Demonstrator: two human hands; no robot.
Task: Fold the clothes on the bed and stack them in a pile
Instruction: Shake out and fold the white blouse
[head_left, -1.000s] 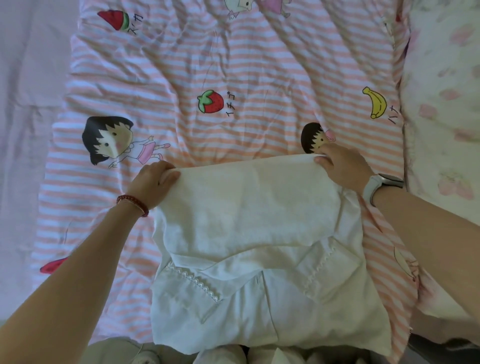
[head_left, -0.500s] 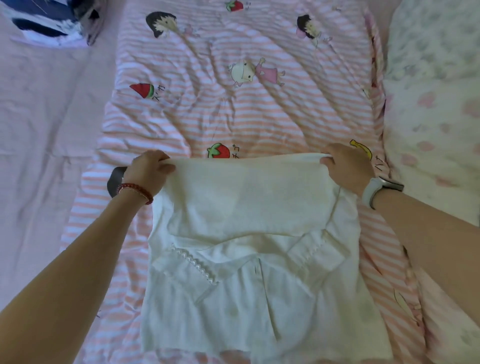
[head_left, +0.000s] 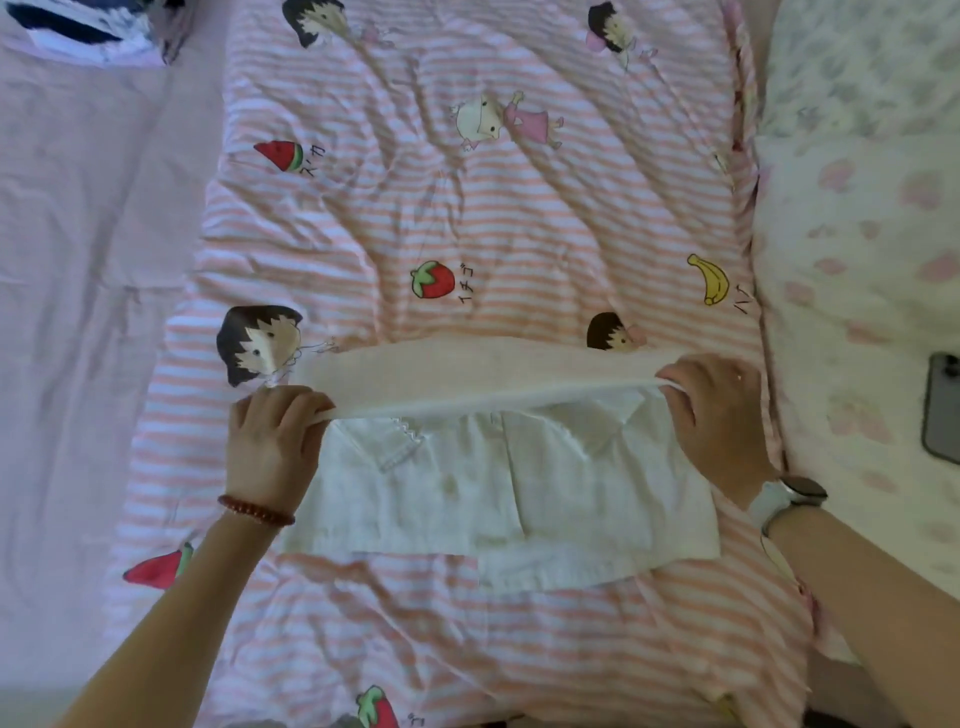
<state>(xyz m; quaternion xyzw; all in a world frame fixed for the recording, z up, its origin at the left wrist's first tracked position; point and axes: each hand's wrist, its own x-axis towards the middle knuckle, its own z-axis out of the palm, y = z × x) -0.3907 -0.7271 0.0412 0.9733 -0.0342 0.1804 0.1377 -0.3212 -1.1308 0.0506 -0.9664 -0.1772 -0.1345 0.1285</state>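
Shirt (head_left: 498, 483) | white, centre frame on striped bed (head_left: 467, 218), long axis left-right | left hand (head_left: 275, 441) pinches fold's left end, right hand (head_left: 719, 415) grips right end | folded edge between hands, equally near

White garment (head_left: 519, 493) pinched between hands, striped quilt (head_left: 467, 218)

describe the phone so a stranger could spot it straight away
Start from the pink striped quilt with cartoon prints in the middle of the bed, then go right onto the pale flowered bedding. The phone lies at the picture's right edge, level with the right hand: the only dark, hard, glossy thing among soft fabrics.
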